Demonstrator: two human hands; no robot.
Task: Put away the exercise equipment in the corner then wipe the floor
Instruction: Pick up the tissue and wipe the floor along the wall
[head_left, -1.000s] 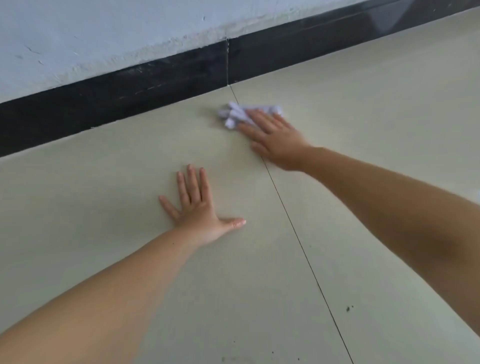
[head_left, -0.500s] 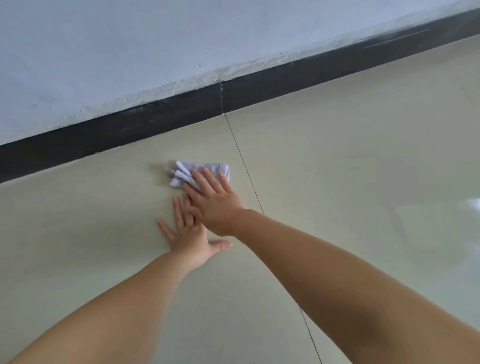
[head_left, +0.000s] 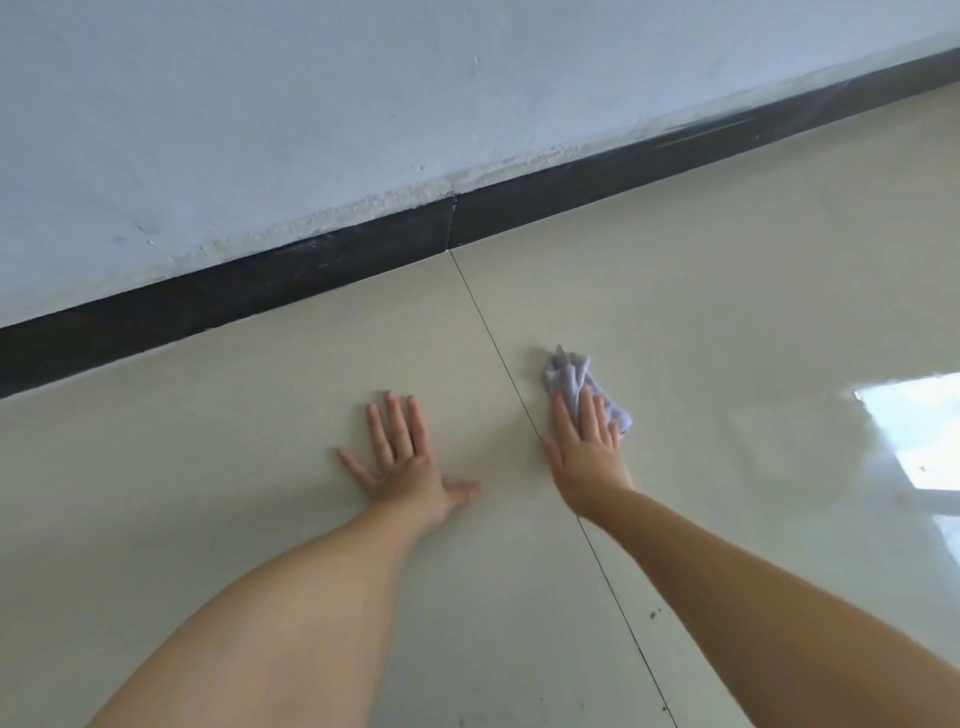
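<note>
Wall (head_left: 260, 104) is filling the top of the view, pale and scuffed, with a dark baseboard (head_left: 260, 291) running diagonally under it from lower left to upper right. Floor (head_left: 182, 467) of glossy cream tiles is taking up everything below. Left hand (head_left: 402, 462) is lying flat on the tile, palm down, fingers straight and spread wide, thumb sticking out to the right, holding nothing. Grout line (head_left: 498, 364) is running from the baseboard joint down between the two hands and passing under the right wrist. Right hand (head_left: 587, 452) is sitting just right of that line, fingers straight and close together, pressing down on a crumpled white cloth (head_left: 571, 376); no curl around it, just flat pressure. Cloth is sticking out ahead of the fingertips and to their right, lying on the tile well short of the baseboard. Bright window reflection (head_left: 914, 431) is showing on the floor at the far right. Dark specks (head_left: 652, 614) are lying near the right forearm.
</note>
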